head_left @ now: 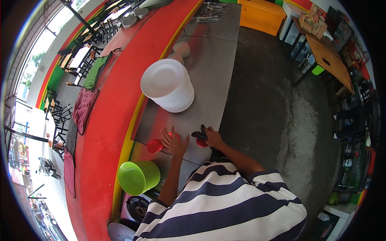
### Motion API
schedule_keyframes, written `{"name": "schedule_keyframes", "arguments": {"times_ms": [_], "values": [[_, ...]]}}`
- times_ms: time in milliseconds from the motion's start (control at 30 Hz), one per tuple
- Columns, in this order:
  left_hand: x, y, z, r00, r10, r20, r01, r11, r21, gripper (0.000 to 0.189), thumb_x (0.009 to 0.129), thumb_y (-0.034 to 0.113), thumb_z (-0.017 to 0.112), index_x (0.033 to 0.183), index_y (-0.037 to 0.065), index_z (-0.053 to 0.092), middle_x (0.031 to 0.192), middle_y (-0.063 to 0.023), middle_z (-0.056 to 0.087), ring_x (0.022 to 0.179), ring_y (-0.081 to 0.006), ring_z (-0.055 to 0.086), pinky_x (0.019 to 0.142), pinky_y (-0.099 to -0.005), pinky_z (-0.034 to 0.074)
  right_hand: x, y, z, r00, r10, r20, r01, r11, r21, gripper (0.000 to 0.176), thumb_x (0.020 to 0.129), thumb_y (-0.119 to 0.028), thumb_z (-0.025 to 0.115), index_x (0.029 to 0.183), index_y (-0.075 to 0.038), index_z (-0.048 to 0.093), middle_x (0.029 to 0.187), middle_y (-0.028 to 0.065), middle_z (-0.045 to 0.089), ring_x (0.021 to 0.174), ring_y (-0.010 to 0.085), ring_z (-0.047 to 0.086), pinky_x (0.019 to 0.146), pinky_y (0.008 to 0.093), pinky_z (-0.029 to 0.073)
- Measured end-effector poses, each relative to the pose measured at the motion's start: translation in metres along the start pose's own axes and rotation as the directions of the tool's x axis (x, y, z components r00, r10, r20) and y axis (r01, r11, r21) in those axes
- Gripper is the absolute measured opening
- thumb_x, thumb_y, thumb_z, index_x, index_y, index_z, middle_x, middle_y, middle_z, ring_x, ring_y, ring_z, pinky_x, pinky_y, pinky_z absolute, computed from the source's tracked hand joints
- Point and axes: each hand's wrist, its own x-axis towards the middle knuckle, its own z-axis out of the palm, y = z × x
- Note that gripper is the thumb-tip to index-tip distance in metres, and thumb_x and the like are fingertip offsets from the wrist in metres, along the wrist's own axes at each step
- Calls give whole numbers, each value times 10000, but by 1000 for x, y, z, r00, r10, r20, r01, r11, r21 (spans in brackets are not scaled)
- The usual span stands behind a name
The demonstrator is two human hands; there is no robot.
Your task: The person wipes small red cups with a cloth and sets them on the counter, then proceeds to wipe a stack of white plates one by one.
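My left hand (175, 145) is spread over the steel counter, its fingers apart. It reaches over a small red bowl (173, 135), which it partly hides. Just left of that hand sits another small red bowl (154, 146). A bunched dark cloth (198, 134) is in my right hand (212, 137), the fingers closed around it. Below the cloth, close to the counter's right edge, a third red bowl (201, 142) shows in part. Beyond both hands stands a tall stack of white plates (169, 84).
Green bowls (136, 176) are stacked near my left forearm, above a gas burner (137, 207). A red ledge (104, 136) with cloths runs along the left. Clear containers (181, 49) and cutlery (211, 12) lie farther up the steel counter (213, 80). Dark floor (265, 100) lies to the right.
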Motion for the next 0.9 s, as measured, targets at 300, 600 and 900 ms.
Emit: {"name": "schedule_keyframes", "arguments": {"times_ms": [300,600,900], "values": [[-96,12,124,884,-258,389,454,670,-587,578,908,420,650,1255,-25,522,1154,-218,591,1109,-373,564,950,-441,452,-21,-12,-8,997,36,-67,-32,997,64,550,715,-232,772,1166,-39,525,1090,178,558,887,426,656,763,508,550],[-96,18,110,642,-248,725,745,-19,-667,560,1000,535,449,1139,18,614,1025,-91,616,904,-186,588,799,-332,490,-76,-11,0,996,-83,28,70,944,323,445,788,-257,716,1125,-14,557,1085,190,558,958,404,613,842,465,501],[-106,33,35,795,-253,552,574,19,-818,554,1007,434,516,1364,10,512,1209,-135,607,1089,-206,580,954,-316,452,-102,-61,-40,915,-320,246,154,841,519,328,881,-241,573,1056,36,597,921,196,642,851,333,641,797,415,499]]}}
